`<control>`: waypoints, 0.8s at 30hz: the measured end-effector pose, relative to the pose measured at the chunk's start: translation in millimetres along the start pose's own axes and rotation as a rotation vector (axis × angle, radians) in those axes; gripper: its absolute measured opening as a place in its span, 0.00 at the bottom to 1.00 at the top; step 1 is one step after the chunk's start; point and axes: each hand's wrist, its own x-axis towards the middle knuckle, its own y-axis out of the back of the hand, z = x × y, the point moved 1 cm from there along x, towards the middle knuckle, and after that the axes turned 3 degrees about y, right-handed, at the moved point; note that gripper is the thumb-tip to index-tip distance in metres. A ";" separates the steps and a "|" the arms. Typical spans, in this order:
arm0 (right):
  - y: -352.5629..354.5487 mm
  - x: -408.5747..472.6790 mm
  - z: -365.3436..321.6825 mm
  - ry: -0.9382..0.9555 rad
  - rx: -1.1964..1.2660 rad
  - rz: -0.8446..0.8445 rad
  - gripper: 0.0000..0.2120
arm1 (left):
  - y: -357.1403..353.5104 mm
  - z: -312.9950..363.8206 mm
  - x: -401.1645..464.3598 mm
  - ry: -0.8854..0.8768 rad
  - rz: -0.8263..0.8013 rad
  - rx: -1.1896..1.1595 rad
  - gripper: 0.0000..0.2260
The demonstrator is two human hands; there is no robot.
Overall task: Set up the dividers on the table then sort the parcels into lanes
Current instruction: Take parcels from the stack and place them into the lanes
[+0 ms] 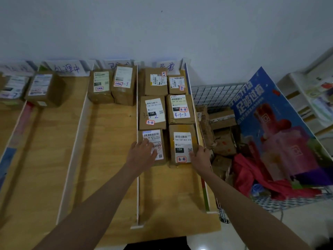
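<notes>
White dividers [138, 159] stand on the wooden table [100, 159] and split it into lanes. The rightmost lane holds several brown parcels in two columns. My left hand [143, 153] rests flat on the label of the near left parcel [162, 160]. My right hand [201, 155] grips the right near corner of the near right parcel [181, 141], thumb on its top, against the right divider [201, 141]. Two parcels [113, 85] sit at the back of the middle lane. Another two [43, 89] sit further left.
Handwritten paper signs [67, 68] stand along the wall behind each lane. A wire cart [218, 95] right of the table holds more brown parcels [223, 141], red cloth and a blue poster board [270, 127]. White shelving [310, 98] stands at the far right.
</notes>
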 end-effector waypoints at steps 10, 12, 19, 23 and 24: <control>65.2 -13.4 -59.7 0.520 -0.363 0.142 0.20 | 70.5 5.0 -26.3 0.192 0.115 0.043 0.20; 74.1 -21.8 -87.4 0.660 -0.426 0.170 0.20 | 92.1 -0.1 -42.4 0.239 0.205 0.037 0.22; 54.9 -71.0 -176.5 0.994 -0.515 0.114 0.23 | 134.7 -45.0 -119.8 0.438 0.388 0.039 0.23; 15.8 -110.1 -211.0 1.101 -0.534 0.016 0.26 | 140.4 -79.6 -169.7 0.566 0.393 0.053 0.24; 5.3 -120.2 -218.9 1.126 -0.536 0.001 0.26 | 141.0 -89.9 -181.0 0.598 0.388 0.042 0.24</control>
